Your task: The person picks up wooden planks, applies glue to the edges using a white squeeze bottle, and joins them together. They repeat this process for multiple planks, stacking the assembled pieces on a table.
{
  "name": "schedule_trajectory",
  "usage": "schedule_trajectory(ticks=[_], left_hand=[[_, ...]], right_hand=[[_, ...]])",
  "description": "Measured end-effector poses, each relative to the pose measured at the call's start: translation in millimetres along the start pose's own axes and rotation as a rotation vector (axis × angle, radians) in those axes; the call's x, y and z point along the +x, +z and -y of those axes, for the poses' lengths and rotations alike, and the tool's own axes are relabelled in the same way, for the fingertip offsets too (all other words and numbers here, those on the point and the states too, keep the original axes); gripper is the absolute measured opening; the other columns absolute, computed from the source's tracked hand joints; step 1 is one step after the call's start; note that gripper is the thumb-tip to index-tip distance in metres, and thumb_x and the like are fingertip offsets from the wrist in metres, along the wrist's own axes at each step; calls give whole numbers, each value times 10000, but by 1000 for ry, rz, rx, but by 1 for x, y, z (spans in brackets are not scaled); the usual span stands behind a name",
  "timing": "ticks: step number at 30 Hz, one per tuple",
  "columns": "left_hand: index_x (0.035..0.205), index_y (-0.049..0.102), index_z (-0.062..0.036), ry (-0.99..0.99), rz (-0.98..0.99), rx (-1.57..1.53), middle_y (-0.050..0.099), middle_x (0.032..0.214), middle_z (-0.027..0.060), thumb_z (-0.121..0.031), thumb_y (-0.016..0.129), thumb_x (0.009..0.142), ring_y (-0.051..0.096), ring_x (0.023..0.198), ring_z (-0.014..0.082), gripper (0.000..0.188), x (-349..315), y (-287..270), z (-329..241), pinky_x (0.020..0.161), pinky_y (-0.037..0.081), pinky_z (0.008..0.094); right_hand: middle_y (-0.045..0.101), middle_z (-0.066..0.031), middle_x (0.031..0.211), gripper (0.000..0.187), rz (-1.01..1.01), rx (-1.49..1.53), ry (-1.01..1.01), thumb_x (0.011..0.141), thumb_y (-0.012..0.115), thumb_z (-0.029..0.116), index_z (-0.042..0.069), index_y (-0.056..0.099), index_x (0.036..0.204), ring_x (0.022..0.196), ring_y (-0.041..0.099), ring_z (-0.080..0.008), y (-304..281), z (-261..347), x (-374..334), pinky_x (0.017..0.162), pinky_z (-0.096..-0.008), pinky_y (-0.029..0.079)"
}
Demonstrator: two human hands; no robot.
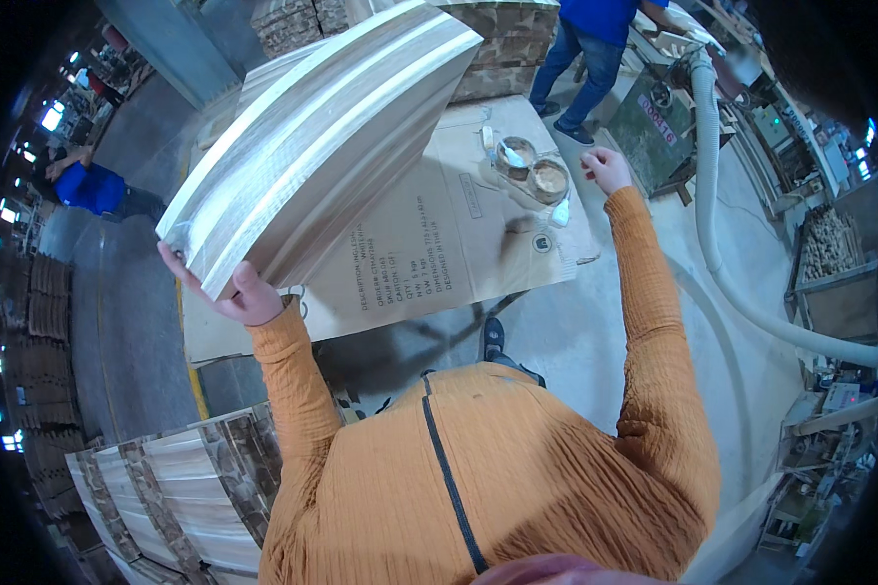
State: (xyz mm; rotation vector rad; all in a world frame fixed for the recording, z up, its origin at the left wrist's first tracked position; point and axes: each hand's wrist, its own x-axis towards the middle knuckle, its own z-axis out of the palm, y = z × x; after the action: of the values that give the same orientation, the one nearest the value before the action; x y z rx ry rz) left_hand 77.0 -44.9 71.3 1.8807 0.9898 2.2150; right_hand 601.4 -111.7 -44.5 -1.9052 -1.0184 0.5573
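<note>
The left hand (247,298) clamps the near corner of the striped wooden panel (312,146), tilted above cardboard (502,268); the right hand (607,170), apart, curls, contents unclear; stiff, probably heavy, the panel suits opposite-edge holds.

We're working off a cardboard-topped work surface (488,263) spanning frame centre, print facing up, near edge rising toward the right. Upper right of centre, we're seeing two round containers (550,181) sitting side by side near its right end. A pale scrap (560,213) is lying just below the right one. Upper left, a striped wood panel (332,136) is tilting over the board; we're not able to confirm contact underneath.
</note>
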Motion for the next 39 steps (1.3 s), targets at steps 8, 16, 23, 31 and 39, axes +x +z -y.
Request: schedule_trajectory(ticks=[8, 16, 23, 31, 39], left_hand=[[1346, 370, 60, 51, -68, 133, 406, 1361, 207, -651, 523, 824, 436, 1231, 293, 895, 17, 0, 23, 1018, 370, 408], [1365, 351, 35, -54, -86, 89, 447, 1311, 202, -677, 541, 795, 461, 1203, 279, 932, 27, 6, 27, 1007, 385, 398], [1360, 362, 31, 16, -100, 65, 473, 1280, 190, -596, 603, 794, 491, 1168, 271, 879, 27, 10, 20, 998, 401, 383], [1331, 395, 52, 62, -95, -63, 516, 1237, 162, -531, 628, 824, 509, 1139, 232, 807, 29, 11, 27, 983, 392, 350], [1349, 368, 20, -44, -124, -138, 547, 1179, 130, -393, 710, 802, 557, 1045, 175, 765, 35, 6, 42, 883, 462, 268]], right_hand=[[645, -49, 708, 203, -9, -162, -59, 847, 623, 186, 0, 672, 913, 579, 565, -114, 31, -69, -57, 548, -279, 467], [653, -122, 862, 169, -50, -274, -19, 823, 624, 211, 80, 683, 912, 770, 632, -272, 52, -83, -123, 692, -352, 495], [615, -107, 850, 153, 49, -371, -386, 825, 604, 222, 90, 662, 876, 794, 624, -288, 97, -15, -76, 703, -395, 502], [641, -93, 961, 222, 288, -836, -385, 843, 546, 258, 133, 675, 973, 868, 635, -296, 159, 7, -16, 752, -433, 512], [644, -110, 954, 222, 336, -444, -364, 827, 602, 257, 94, 697, 943, 843, 630, -302, 124, -11, -50, 769, -394, 495]])
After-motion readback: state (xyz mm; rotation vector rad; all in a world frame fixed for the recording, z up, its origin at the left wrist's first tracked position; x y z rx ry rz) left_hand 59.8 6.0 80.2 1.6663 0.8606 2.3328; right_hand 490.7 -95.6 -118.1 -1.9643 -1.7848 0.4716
